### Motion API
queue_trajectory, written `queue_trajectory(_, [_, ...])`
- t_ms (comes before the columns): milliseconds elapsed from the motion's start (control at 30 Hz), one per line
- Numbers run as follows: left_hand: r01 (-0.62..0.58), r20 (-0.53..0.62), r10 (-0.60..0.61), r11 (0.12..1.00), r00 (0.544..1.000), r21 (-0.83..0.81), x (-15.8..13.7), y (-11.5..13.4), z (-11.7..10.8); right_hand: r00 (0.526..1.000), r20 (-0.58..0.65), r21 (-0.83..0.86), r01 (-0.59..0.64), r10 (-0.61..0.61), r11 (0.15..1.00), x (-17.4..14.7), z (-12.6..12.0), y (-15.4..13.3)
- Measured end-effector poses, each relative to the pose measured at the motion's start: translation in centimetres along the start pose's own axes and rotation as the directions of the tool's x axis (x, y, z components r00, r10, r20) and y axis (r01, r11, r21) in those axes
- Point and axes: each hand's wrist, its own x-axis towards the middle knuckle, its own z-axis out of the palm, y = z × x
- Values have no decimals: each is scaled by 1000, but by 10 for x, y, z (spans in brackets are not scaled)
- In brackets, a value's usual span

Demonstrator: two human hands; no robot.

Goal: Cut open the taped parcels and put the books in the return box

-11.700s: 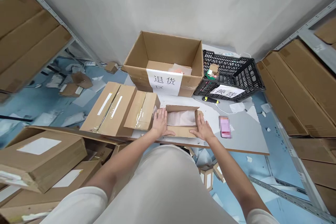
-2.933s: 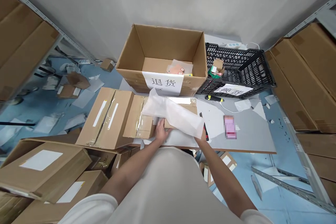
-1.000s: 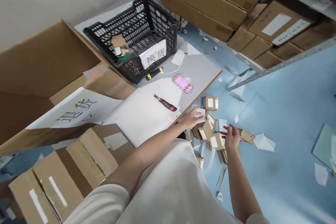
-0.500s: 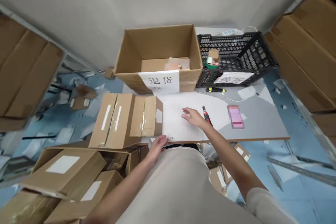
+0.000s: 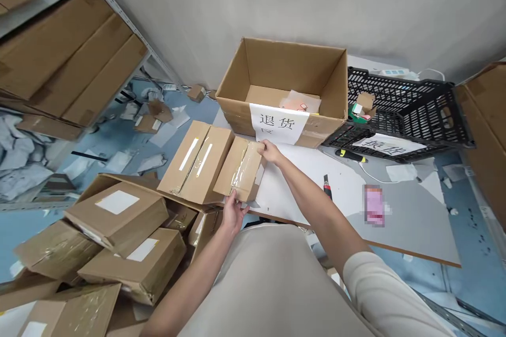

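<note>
A small taped cardboard box (image 5: 240, 167) lies at the left end of the table between my two hands. My left hand (image 5: 234, 213) grips its near edge, thumb on top and fingers low at the side. At its far right corner, my right hand (image 5: 270, 151) has its fingers closed over the edge. Directly left of it stands a larger cardboard box (image 5: 200, 160) with two white label strips and shiny tape along its seam. A red and black box cutter (image 5: 327, 187) rests on the white sheet, to the right of my right forearm.
A big open carton (image 5: 237, 110) with a paper sign stands at the back, beside a black plastic crate (image 5: 399, 110). A yellow and black tool (image 5: 351, 156) and a blurred pink item (image 5: 374, 205) lie on the table (image 5: 419, 226). Parcels (image 5: 118, 216) are piled at left.
My view has turned left. Both hands have moved onto the small box; the right came over from the white sheet, the left from the table edge. The small box now sits slightly tilted.
</note>
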Motion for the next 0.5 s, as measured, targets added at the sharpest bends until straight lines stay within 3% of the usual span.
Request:
queue_trajectory(133, [-25,2,25,1000,1000,-11,-18,-15,-8,988,-89,-32,120,-123,992,-47,-17,-7])
queue_trajectory(200, [-82,34,81,996,996,38,-27,-22,-11,954,-193,-50,223,-228,974,-80,-31,-6])
queue_trajectory(267, [-171,92,161,979,983,109,-31,-23,-9,922,-291,-20,263,-257,965,-118,-47,2])
queue_trajectory(400, [-414,232,354,855,906,312,-13,-8,12,895,-436,166,185,-96,969,-186,-67,38])
queue_trajectory(500, [-510,397,348,737,849,443,17,2,34,849,-524,275,92,69,957,-218,-62,72])
